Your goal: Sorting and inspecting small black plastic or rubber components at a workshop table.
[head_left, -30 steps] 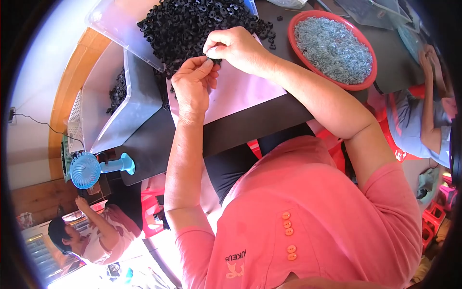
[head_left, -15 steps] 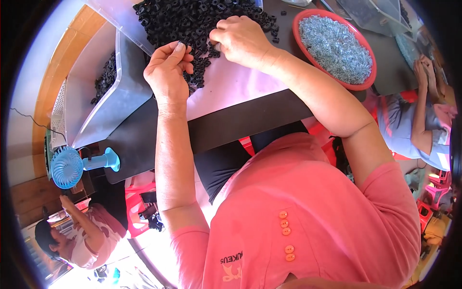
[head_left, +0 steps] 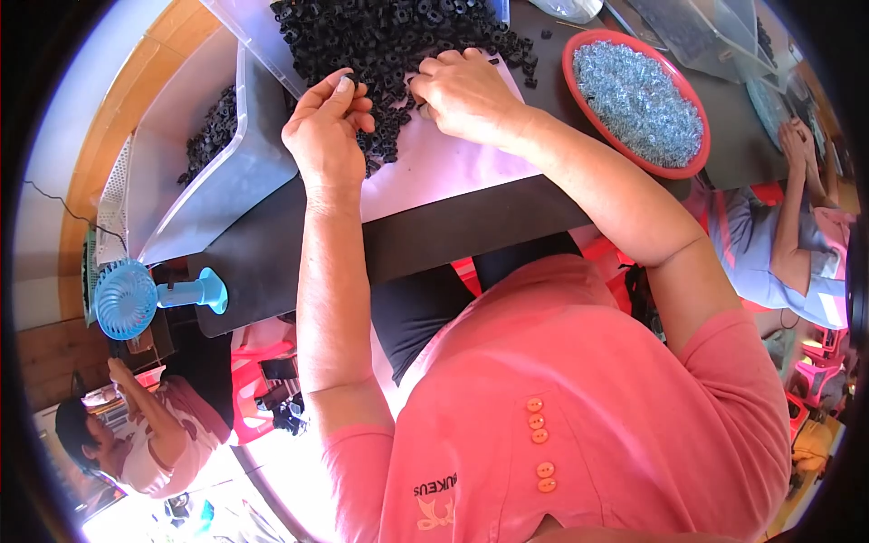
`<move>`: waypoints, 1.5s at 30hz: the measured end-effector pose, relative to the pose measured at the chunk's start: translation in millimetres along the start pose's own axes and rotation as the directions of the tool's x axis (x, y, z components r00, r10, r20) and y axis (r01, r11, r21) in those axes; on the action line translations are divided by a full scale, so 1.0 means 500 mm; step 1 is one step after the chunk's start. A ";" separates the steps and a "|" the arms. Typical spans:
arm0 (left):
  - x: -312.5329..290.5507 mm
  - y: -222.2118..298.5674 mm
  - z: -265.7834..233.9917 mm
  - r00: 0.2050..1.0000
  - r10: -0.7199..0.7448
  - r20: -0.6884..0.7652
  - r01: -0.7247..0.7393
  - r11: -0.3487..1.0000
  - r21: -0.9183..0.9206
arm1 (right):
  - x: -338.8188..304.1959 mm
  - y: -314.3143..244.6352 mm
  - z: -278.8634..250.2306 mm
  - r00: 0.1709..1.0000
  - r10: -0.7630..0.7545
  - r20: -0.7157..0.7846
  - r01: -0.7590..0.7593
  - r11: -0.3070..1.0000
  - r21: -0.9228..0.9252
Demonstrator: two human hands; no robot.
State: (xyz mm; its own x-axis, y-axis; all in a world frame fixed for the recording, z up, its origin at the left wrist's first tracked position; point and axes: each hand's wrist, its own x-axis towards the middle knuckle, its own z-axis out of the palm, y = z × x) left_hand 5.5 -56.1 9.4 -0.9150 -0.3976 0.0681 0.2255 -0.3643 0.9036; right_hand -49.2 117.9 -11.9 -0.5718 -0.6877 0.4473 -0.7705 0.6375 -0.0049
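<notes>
A heap of small black plastic parts [head_left: 362, 41] spreads over a pale sheet [head_left: 444, 167] at the far side of the table. At the heap's near left edge, my left hand [head_left: 328, 136] pinches one small black plastic part [head_left: 350, 79] between thumb and fingertips. My right hand [head_left: 471, 98] is beside the heap's right part, palm down with its fingers curled inward. Its fingertips are mostly hidden, so whatever they hold cannot be made out. The two hands are a short way apart.
A red bowl [head_left: 702, 149] of shiny metal pieces stands to the right. On the left are a clear plastic bin [head_left: 237, 136] with black parts inside and a blue fan [head_left: 127, 299] at the table edge. Other people sit at far left and right.
The whole view has shifted slightly, with the table things lower and to the right in it. Both hands keep nearly the same pose beside the heap.
</notes>
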 end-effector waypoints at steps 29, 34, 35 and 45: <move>-0.027 -0.023 0.020 0.993 -0.008 0.118 -0.031 0.946 0.323 | -0.015 -0.041 -0.018 0.986 -0.160 0.045 0.140 0.948 0.287; -0.043 -0.031 0.042 0.990 -0.031 0.137 -0.023 0.928 0.373 | 0.011 0.034 -0.062 1.000 0.020 -0.012 -0.006 0.747 0.665; -0.048 -0.028 0.049 0.989 -0.057 0.135 -0.002 0.915 0.403 | 0.012 0.050 -0.085 0.993 0.078 0.086 -0.116 0.645 0.756; -0.058 -0.015 0.058 0.980 -0.067 0.186 -0.016 0.910 0.414 | 0.020 0.058 -0.082 0.974 0.164 0.156 -0.207 0.360 0.910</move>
State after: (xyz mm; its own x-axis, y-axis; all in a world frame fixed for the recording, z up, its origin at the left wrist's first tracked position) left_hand 20.5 -17.3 13.1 -0.9742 -0.2090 0.0846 0.0815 0.0231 0.9964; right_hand -65.7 143.5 29.0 -0.7275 -0.6195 0.2949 -0.4156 0.0559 -0.9078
